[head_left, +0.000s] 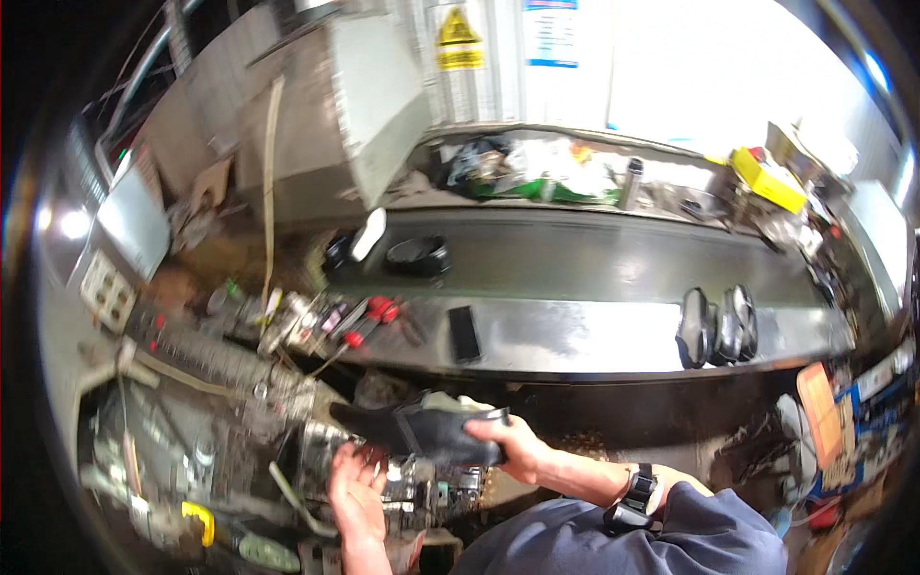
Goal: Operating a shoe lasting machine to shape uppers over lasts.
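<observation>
While gripping a black shoe [422, 433] by its right end in a closed right hand [508, 447], holding it nearly level above the cluttered machinery [431, 498]. Just below the shoe's left end, presenting a seemingly empty left hand [357, 498], palm up, half open, loosely curled at the fingers; hard to tell about any contact there. Look beyond now, to the long bench [594, 331]: spot a dark phone [465, 333] lying near the front edge, then red-and-dark items [383, 309] off to its left. Swing right along that same shiny strip, to find dark footwear [697, 331] set close together
</observation>
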Demonstrator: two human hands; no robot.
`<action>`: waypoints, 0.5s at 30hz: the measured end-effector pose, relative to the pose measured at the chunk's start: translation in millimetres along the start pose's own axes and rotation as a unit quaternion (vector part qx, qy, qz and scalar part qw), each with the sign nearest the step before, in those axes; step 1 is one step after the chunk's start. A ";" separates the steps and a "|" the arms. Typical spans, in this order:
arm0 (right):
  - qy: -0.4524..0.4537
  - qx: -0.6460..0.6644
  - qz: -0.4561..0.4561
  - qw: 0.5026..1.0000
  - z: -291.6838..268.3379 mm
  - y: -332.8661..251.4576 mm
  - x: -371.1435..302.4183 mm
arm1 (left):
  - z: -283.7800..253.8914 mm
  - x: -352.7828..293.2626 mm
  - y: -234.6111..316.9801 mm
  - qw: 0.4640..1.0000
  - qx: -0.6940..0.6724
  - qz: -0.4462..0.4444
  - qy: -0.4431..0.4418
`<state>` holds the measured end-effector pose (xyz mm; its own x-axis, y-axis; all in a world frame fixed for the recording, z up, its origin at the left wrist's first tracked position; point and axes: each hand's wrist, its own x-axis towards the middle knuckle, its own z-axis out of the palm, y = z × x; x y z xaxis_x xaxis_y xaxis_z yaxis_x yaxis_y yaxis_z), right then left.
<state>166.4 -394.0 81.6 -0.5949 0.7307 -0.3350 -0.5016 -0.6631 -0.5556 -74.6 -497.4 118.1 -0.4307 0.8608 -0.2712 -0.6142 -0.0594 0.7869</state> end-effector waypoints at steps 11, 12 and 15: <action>0.408 0.409 -0.229 0.784 -316.8 -169.4 -1.2 | 159.4 88.9 -127.2 0.969 0.176 -0.114 -0.127; 0.414 0.401 -0.262 0.774 -322.4 -181.4 -11.3 | 169.2 98.1 -135.1 0.967 0.182 -0.118 -0.137; 0.448 0.446 -0.313 0.709 -359.6 -208.4 -43.3 | 200.7 121.0 -154.0 0.961 0.187 -0.137 -0.151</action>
<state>522.6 -229.0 -61.7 0.3566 0.4731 -0.8056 -0.9267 0.2885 -0.2407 100.5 -282.7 75.3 -0.0404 0.9288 -0.3683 -0.3718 0.3282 0.8684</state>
